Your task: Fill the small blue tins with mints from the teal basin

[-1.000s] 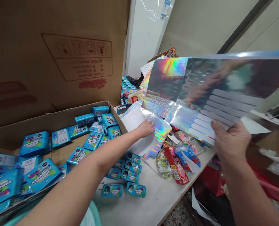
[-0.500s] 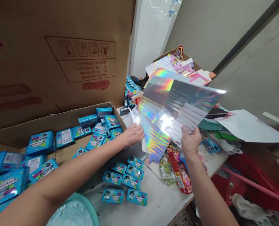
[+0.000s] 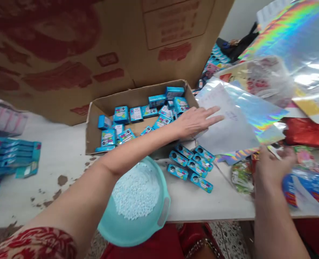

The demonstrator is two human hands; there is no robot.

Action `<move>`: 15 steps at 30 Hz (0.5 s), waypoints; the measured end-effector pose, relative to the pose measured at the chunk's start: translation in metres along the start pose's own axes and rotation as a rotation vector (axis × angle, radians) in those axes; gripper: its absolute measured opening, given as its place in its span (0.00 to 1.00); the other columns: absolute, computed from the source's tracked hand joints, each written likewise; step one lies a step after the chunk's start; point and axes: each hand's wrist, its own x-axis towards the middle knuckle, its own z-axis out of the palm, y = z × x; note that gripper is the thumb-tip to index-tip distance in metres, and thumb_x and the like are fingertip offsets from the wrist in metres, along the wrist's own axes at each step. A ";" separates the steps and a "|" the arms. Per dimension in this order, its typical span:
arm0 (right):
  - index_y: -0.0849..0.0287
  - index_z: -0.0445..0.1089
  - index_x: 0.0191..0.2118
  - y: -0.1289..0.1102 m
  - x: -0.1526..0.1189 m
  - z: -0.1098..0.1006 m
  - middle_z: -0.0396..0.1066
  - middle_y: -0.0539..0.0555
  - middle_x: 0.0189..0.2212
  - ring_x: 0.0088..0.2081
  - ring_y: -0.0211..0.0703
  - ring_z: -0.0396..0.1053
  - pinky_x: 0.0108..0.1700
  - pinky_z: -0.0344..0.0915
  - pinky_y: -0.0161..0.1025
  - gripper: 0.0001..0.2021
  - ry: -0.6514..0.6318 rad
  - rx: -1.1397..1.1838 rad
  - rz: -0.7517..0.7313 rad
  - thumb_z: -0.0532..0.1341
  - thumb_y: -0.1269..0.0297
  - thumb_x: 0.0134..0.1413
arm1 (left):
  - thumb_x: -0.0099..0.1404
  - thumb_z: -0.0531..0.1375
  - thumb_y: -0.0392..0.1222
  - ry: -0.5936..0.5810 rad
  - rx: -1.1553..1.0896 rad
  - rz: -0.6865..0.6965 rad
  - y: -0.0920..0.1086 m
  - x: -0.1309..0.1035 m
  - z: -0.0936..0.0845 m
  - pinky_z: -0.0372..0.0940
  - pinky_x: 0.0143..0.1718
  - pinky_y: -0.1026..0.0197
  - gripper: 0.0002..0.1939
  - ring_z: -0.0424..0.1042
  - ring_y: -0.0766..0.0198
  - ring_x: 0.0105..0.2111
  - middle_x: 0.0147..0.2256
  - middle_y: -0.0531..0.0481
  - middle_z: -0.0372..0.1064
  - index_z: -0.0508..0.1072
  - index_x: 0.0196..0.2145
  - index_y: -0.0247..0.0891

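My left hand [image 3: 198,121] reaches over the right end of a shallow cardboard tray [image 3: 138,92], fingers stretched out and apart above a white sheet with faint writing [image 3: 224,118]. That sheet lies over shiny holographic sheets [image 3: 262,111]. At the lower right corner of the sheets is my right hand [image 3: 274,165], somewhat blurred, its thumb and fingers apart with nothing seen between them. Inside the tray lie several small blue candy boxes [image 3: 121,114]. More narrow blue boxes [image 3: 195,167] stand grouped on the table below my left hand.
A turquoise bowl [image 3: 138,235] of small pale pellets sits at the table's front edge. Behind the tray rises a large cardboard box [image 3: 116,43]. Flat blue cartons [image 3: 16,154] are stacked at left. Plastic packets [image 3: 241,176] and a blue bag [image 3: 310,187] crowd the right side.
The holographic sheet my right hand held up is released; holographic sheeting now lies at the upper right. My left hand has opened over the white sheet. The view has swung left and down.
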 end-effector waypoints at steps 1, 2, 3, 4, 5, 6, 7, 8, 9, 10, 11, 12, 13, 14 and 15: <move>0.69 0.51 0.60 -0.004 -0.021 -0.015 0.54 0.71 0.58 0.51 0.52 0.65 0.52 0.62 0.46 0.38 0.057 0.005 -0.021 0.60 0.51 0.49 | 0.69 0.47 0.35 0.026 -0.042 -0.026 -0.001 -0.036 -0.005 0.62 0.46 0.55 0.22 0.66 0.58 0.51 0.60 0.42 0.54 0.58 0.60 0.38; 0.67 0.56 0.58 -0.008 -0.047 -0.029 0.60 0.69 0.56 0.52 0.53 0.65 0.54 0.60 0.48 0.35 0.040 -0.004 -0.020 0.60 0.50 0.49 | 0.68 0.49 0.36 0.054 -0.079 -0.080 -0.001 -0.078 -0.011 0.63 0.46 0.55 0.19 0.67 0.58 0.50 0.58 0.42 0.60 0.62 0.56 0.37; 0.66 0.62 0.54 -0.010 -0.078 -0.039 0.64 0.67 0.52 0.52 0.54 0.65 0.55 0.59 0.49 0.31 0.017 -0.014 0.000 0.60 0.49 0.49 | 0.68 0.50 0.36 0.095 -0.112 -0.178 0.002 -0.124 -0.016 0.63 0.45 0.55 0.17 0.68 0.59 0.49 0.54 0.43 0.65 0.66 0.53 0.37; 0.64 0.66 0.51 -0.011 -0.114 -0.046 0.68 0.65 0.49 0.51 0.55 0.66 0.55 0.60 0.52 0.29 -0.049 -0.053 0.045 0.61 0.48 0.47 | 0.68 0.51 0.37 0.139 -0.151 -0.287 0.008 -0.173 -0.021 0.65 0.44 0.56 0.14 0.69 0.60 0.47 0.49 0.45 0.69 0.69 0.49 0.38; 0.62 0.69 0.46 -0.010 -0.152 -0.049 0.71 0.62 0.44 0.48 0.56 0.68 0.54 0.61 0.53 0.28 -0.113 -0.083 0.125 0.63 0.47 0.43 | 0.68 0.51 0.39 0.208 -0.191 -0.427 0.018 -0.223 -0.025 0.65 0.44 0.58 0.12 0.71 0.61 0.44 0.46 0.46 0.72 0.71 0.45 0.37; 0.62 0.69 0.45 -0.009 -0.192 -0.047 0.71 0.61 0.43 0.46 0.55 0.69 0.52 0.63 0.53 0.29 -0.295 -0.037 0.234 0.65 0.46 0.39 | 0.68 0.52 0.39 0.280 -0.237 -0.585 0.033 -0.272 -0.029 0.66 0.44 0.59 0.12 0.71 0.63 0.43 0.42 0.46 0.73 0.72 0.43 0.37; 0.62 0.68 0.45 -0.005 -0.230 -0.042 0.71 0.60 0.44 0.44 0.54 0.70 0.49 0.66 0.52 0.32 -0.486 0.046 0.365 0.66 0.46 0.35 | 0.68 0.52 0.40 0.343 -0.276 -0.747 0.052 -0.319 -0.032 0.66 0.45 0.60 0.12 0.72 0.63 0.42 0.40 0.46 0.74 0.73 0.42 0.36; 0.60 0.66 0.47 0.000 -0.266 -0.034 0.70 0.59 0.46 0.42 0.53 0.71 0.46 0.68 0.51 0.35 -0.648 0.134 0.531 0.68 0.47 0.31 | 0.68 0.51 0.40 0.378 -0.299 -0.918 0.074 -0.364 -0.034 0.66 0.45 0.61 0.12 0.72 0.64 0.41 0.40 0.46 0.74 0.73 0.42 0.37; 0.58 0.63 0.50 0.005 -0.298 -0.025 0.69 0.58 0.48 0.41 0.52 0.71 0.42 0.70 0.49 0.37 -0.765 0.201 0.692 0.68 0.46 0.32 | 0.67 0.51 0.41 0.377 -0.319 -1.086 0.101 -0.404 -0.034 0.66 0.45 0.61 0.13 0.72 0.64 0.41 0.39 0.47 0.75 0.73 0.41 0.37; 0.56 0.61 0.52 0.012 -0.325 -0.016 0.69 0.57 0.48 0.41 0.52 0.72 0.39 0.71 0.48 0.38 -0.829 0.241 0.797 0.67 0.45 0.33 | 0.66 0.52 0.43 0.381 -0.329 -1.254 0.129 -0.439 -0.034 0.66 0.44 0.61 0.13 0.73 0.63 0.40 0.39 0.47 0.75 0.74 0.40 0.37; 0.54 0.60 0.53 0.018 -0.347 -0.009 0.70 0.55 0.47 0.42 0.51 0.71 0.37 0.72 0.47 0.38 -0.857 0.244 0.859 0.68 0.46 0.33 | 0.65 0.53 0.44 0.374 -0.352 -1.407 0.159 -0.471 -0.033 0.66 0.43 0.61 0.13 0.73 0.63 0.39 0.38 0.48 0.75 0.75 0.38 0.38; 0.53 0.61 0.52 0.023 -0.362 -0.004 0.71 0.53 0.46 0.42 0.52 0.71 0.37 0.72 0.46 0.38 -0.877 0.228 0.866 0.69 0.48 0.31 | 0.64 0.52 0.45 0.350 -0.403 -1.536 0.190 -0.497 -0.031 0.67 0.42 0.61 0.14 0.74 0.62 0.38 0.37 0.49 0.76 0.75 0.37 0.38; 0.55 0.62 0.51 0.027 -0.373 -0.001 0.72 0.53 0.42 0.41 0.52 0.71 0.36 0.72 0.45 0.38 -0.895 0.205 0.838 0.70 0.50 0.28 | 0.63 0.52 0.45 0.324 -0.462 -1.638 0.221 -0.521 -0.029 0.67 0.41 0.61 0.14 0.74 0.62 0.37 0.36 0.50 0.76 0.76 0.36 0.39; 0.56 0.64 0.48 0.028 -0.380 0.000 0.73 0.53 0.37 0.39 0.51 0.72 0.35 0.72 0.43 0.37 -0.901 0.181 0.759 0.70 0.50 0.26 | 0.62 0.52 0.44 0.302 -0.528 -1.719 0.250 -0.541 -0.028 0.67 0.42 0.61 0.14 0.74 0.62 0.37 0.36 0.50 0.76 0.76 0.35 0.39; 0.56 0.65 0.48 0.027 -0.384 0.001 0.73 0.52 0.36 0.38 0.50 0.71 0.35 0.72 0.42 0.34 -0.970 0.160 0.699 0.69 0.49 0.30 | 0.62 0.51 0.43 0.285 -0.589 -1.783 0.276 -0.559 -0.027 0.66 0.43 0.61 0.14 0.74 0.62 0.38 0.36 0.50 0.76 0.76 0.36 0.39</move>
